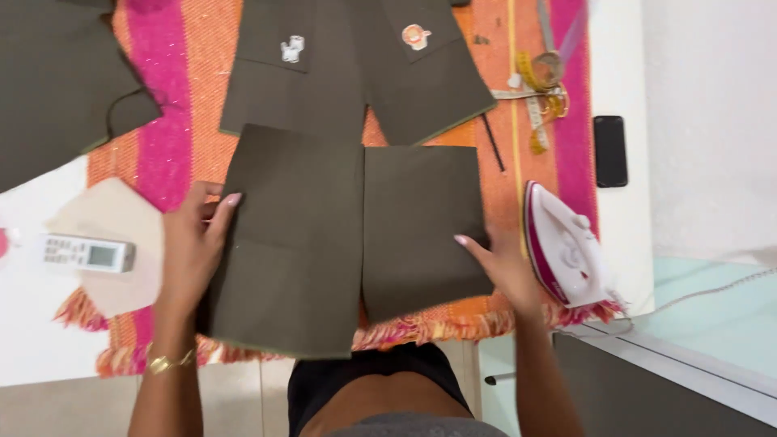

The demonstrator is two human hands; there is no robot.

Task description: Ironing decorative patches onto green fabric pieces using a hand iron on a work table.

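Fabric: two olive-green cut panels are laid flat, side by side, on the near part of the striped pink-and-orange cloth, just short of its fringe.
Left hand: the left hand is pressed flat on the left panel's outer edge; fingers are extended and together, nothing is gripped.
Right hand: the right hand is laid on the right panel's outer edge, fingers stretched out, palm down, nothing closed around.
Handling: the panels are judged light, soft and limp with crisp cut edges; sliding over the woven cloth is likely.
Hold: corners or outer edges are judged best pinched, both at once, so that sagging is avoided.
Nearby: a pink-and-white iron is stood just beside the right hand; a second olive piece with two small patches is spread beyond.
Further off: a white remote, a yellow tape measure, a dark phone.
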